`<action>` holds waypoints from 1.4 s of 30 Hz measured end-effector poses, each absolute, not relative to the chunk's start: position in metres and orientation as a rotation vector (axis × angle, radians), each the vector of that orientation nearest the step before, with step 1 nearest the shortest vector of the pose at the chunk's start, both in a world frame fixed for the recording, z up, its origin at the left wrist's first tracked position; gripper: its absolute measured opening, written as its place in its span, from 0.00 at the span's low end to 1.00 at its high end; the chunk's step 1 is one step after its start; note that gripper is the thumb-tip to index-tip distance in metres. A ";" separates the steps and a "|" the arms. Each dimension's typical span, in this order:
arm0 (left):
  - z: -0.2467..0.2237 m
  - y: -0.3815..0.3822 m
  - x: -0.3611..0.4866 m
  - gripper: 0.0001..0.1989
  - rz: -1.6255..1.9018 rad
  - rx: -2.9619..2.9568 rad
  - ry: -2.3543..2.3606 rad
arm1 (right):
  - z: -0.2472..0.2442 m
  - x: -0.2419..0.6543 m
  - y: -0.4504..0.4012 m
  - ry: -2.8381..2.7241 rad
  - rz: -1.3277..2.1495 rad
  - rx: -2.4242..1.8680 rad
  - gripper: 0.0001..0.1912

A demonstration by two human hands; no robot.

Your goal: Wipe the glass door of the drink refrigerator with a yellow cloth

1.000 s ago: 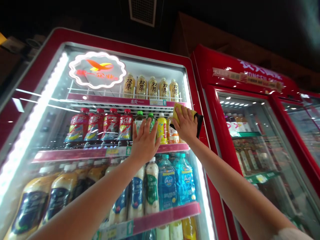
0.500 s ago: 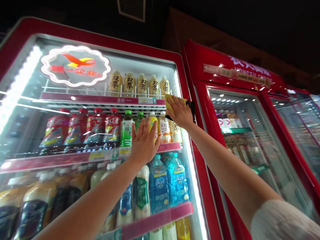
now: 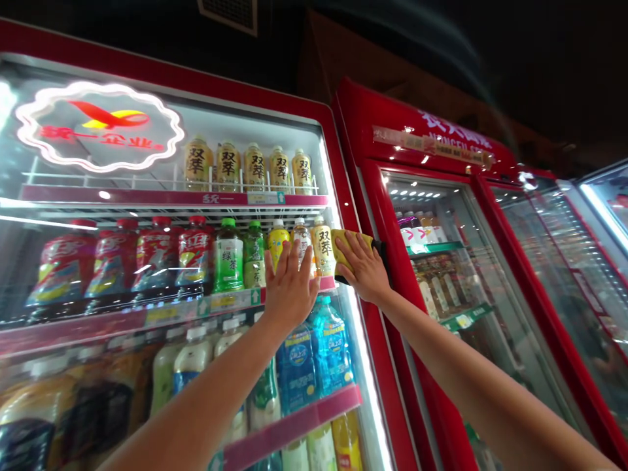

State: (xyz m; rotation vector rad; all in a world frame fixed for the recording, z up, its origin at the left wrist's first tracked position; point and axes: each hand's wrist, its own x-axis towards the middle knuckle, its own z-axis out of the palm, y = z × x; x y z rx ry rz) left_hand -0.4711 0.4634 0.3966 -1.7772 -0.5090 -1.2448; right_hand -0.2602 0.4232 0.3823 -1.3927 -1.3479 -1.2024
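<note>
My left hand [image 3: 290,288] rests, fingers spread and holding nothing, against the glass door of a lit red-framed drinks cooler [image 3: 206,82]. Behind it are a yellow-labelled bottle [image 3: 278,239] and other drinks. At the door's right edge, my right hand [image 3: 360,265] presses a yellow cloth with a black edge [image 3: 342,253] to the surface. Its fingers lie over the cloth, level with the second row of bottles. The two hands are apart.
A glowing scalloped sign [image 3: 101,127] is at the door's upper left. Bottles stand on several shelves behind the glass. To the right is another red cooler [image 3: 366,124], with more glass doors beyond it.
My right hand and the cloth have moved down, from the top shelf's rail to the second row of bottles. My left hand remains at the glass, and the view has shifted right.
</note>
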 end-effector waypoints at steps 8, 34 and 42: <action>0.393 0.467 -0.482 0.29 -1.260 -1.735 -0.491 | 0.497 -0.256 0.429 -1.253 -1.074 -1.353 0.32; 0.385 0.467 -0.520 0.30 -1.243 -1.691 -0.494 | 0.423 -0.303 0.430 -1.449 -1.300 -1.302 0.32; 0.379 0.469 -0.552 0.28 -1.198 -1.646 -0.552 | 0.428 -0.276 0.427 -1.359 -1.243 -1.328 0.31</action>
